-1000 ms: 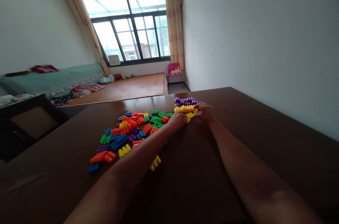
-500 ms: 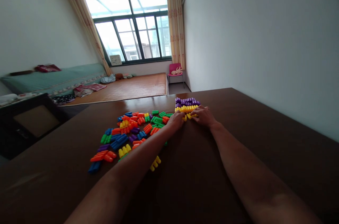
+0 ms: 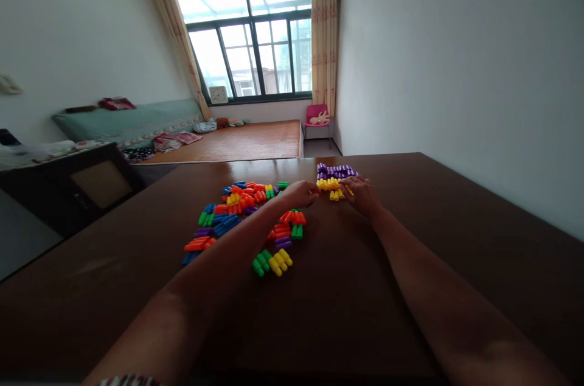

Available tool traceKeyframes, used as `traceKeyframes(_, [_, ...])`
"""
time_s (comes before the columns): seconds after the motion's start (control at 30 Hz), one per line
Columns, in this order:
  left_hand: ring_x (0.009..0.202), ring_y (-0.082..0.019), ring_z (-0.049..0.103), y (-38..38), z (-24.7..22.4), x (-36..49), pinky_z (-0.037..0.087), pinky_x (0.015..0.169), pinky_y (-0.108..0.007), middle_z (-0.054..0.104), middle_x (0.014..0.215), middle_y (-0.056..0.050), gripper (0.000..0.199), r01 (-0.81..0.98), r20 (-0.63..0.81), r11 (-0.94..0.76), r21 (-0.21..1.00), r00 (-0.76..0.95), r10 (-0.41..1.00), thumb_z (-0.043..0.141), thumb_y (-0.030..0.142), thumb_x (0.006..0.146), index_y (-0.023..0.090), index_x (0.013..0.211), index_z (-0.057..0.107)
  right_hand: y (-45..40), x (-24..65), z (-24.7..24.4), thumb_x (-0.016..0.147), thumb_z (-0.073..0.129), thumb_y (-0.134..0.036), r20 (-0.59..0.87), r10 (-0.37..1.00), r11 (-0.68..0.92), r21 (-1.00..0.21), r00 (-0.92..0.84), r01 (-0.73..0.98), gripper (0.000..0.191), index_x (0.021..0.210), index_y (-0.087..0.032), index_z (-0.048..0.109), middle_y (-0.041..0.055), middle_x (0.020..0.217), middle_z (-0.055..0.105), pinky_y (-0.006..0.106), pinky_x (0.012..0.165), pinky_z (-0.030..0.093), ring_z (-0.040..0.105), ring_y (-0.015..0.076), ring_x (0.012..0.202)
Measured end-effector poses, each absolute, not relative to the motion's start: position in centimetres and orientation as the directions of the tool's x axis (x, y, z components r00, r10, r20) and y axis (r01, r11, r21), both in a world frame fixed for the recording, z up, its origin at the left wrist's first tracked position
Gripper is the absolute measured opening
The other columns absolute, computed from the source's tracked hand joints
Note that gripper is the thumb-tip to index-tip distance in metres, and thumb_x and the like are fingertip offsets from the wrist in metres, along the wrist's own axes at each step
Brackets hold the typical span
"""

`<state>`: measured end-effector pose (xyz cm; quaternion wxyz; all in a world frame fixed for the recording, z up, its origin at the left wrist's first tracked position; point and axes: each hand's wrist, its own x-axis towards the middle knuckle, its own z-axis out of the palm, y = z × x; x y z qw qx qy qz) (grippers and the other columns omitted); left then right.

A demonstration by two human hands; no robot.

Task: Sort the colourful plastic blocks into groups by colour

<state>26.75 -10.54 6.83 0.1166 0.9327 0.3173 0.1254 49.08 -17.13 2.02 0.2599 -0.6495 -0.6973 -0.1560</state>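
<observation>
On the dark table, joined purple plastic building blocks form a small structure with yellow building blocks along its near side. My right hand is at the right end of the yellow row, fingers bent around a yellow block there. Just in front of the row sits another yellow block. My left hand hovers left of the structure, apart from it, its fingers loosely bent with nothing visible in them. Under and beside my left forearm spread loose red, green, blue, purple and yellow blocks, partly hidden.
A green block and a yellow block lie nearest me on the table. A white wall runs along the right. Beyond the table are a bed platform, a pink chair and a dark cabinet.
My left hand has drawn away from the yellow blocks toward the left, over the loose pile. My right hand stays at the yellow row. The view has turned slightly left.
</observation>
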Motion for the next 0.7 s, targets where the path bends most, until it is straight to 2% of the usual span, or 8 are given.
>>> traceKeyframes(0.1, [0.093, -0.018, 0.063, -11.6, 8.8, 20.8, 0.046, 0.085, -0.025, 0.071, 0.101, -0.003, 0.026, 0.444, 0.117, -0.805, 0.393, 0.845, 0.522, 0.059, 0.031, 0.080, 0.022, 0.101, 0.073, -17.4, 46.5, 2.8, 0.095, 0.040, -0.037, 0.498, 0.862, 0.220, -0.196, -0.096, 0.956, 0.034, 0.103, -0.020, 0.069, 0.0082, 0.104, 0.070, 0.029, 0.079, 0.039, 0.060, 0.0201, 0.093])
traceKeyframes(0.2, [0.090, -0.018, 0.063, -13.8, 9.3, 15.5, 0.046, 0.084, -0.025, 0.071, 0.098, -0.005, 0.025, 0.391, -0.007, -0.774, 0.499, 0.894, 0.447, 0.064, 0.034, 0.079, 0.021, 0.098, 0.074, -18.1, 42.7, 3.9, 0.091, 0.048, -0.045, 0.338, 0.893, 0.415, -0.359, -0.298, 0.836, 0.034, 0.093, -0.020, 0.071, 0.0037, 0.084, 0.071, 0.025, 0.067, 0.040, 0.061, 0.0155, 0.074])
traceKeyframes(0.27, [0.090, -0.018, 0.063, -14.9, 9.0, 12.6, 0.046, 0.085, -0.025, 0.071, 0.097, -0.005, 0.024, 0.390, -0.027, -0.770, 0.504, 0.899, 0.438, 0.062, 0.034, 0.081, 0.021, 0.096, 0.074, -19.0, 39.8, 4.6, 0.086, 0.056, -0.049, 0.242, 0.836, 0.542, -0.493, -0.492, 0.680, 0.034, 0.091, -0.019, 0.071, 0.0019, 0.080, 0.070, 0.023, 0.064, 0.041, 0.060, 0.0138, 0.071])
traceKeyframes(0.33, [0.094, -0.018, 0.062, -15.2, 8.6, 10.0, 0.044, 0.088, -0.025, 0.070, 0.100, -0.005, 0.023, 0.444, 0.020, -0.769, 0.460, 0.860, 0.509, 0.059, 0.034, 0.084, 0.021, 0.097, 0.074, -20.0, 37.2, 5.1, 0.081, 0.063, -0.050, 0.180, 0.723, 0.627, -0.578, -0.667, 0.522, 0.035, 0.094, -0.019, 0.072, 0.0013, 0.084, 0.069, 0.022, 0.066, 0.042, 0.060, 0.0132, 0.073])
traceKeyframes(0.4, [0.096, -0.018, 0.061, -15.0, 8.4, 7.7, 0.043, 0.091, -0.026, 0.070, 0.102, -0.004, 0.023, 0.547, 0.058, -0.724, 0.420, 0.780, 0.623, 0.058, 0.033, 0.084, 0.022, 0.097, 0.073, -21.0, 35.2, 5.2, 0.075, 0.070, -0.049, 0.136, 0.608, 0.683, -0.591, -0.782, 0.429, 0.037, 0.100, -0.021, 0.072, 0.0016, 0.092, 0.067, 0.022, 0.068, 0.044, 0.059, 0.0126, 0.075])
traceKeyframes(0.47, [0.097, -0.018, 0.060, -14.6, 8.4, 5.9, 0.043, 0.092, -0.027, 0.070, 0.103, -0.003, 0.023, 0.611, 0.025, -0.663, 0.433, 0.727, 0.686, 0.060, 0.031, 0.081, 0.023, 0.098, 0.073, -21.5, 34.1, 5.0, 0.072, 0.074, -0.046, 0.108, 0.549, 0.717, -0.571, -0.829, 0.400, 0.040, 0.105, -0.023, 0.070, 0.0025, 0.101, 0.064, 0.023, 0.068, 0.045, 0.057, 0.0111, 0.073])
traceKeyframes(0.6, [0.103, -0.019, 0.059, -14.5, 8.2, 4.5, 0.042, 0.094, -0.026, 0.068, 0.112, -0.002, 0.029, 0.549, -0.101, -0.631, 0.548, 0.793, 0.601, 0.066, 0.025, 0.073, 0.023, 0.101, 0.072, -21.4, 33.8, 4.2, 0.073, 0.074, -0.037, 0.128, 0.565, 0.726, -0.547, -0.815, 0.417, 0.035, 0.104, -0.022, 0.068, 0.0046, 0.107, 0.060, 0.023, 0.067, 0.046, 0.055, 0.0098, 0.070])
traceKeyframes(0.7, [0.100, -0.019, 0.060, -14.8, 8.0, 4.8, 0.043, 0.090, -0.024, 0.068, 0.112, -0.001, 0.035, 0.585, -0.148, -0.603, 0.542, 0.773, 0.617, 0.066, 0.023, 0.070, 0.024, 0.105, 0.071, -21.4, 33.9, 4.3, 0.074, 0.074, -0.032, 0.151, 0.568, 0.746, -0.511, -0.809, 0.428, 0.027, 0.097, -0.020, 0.067, 0.0042, 0.104, 0.060, 0.023, 0.067, 0.044, 0.056, 0.0115, 0.075])
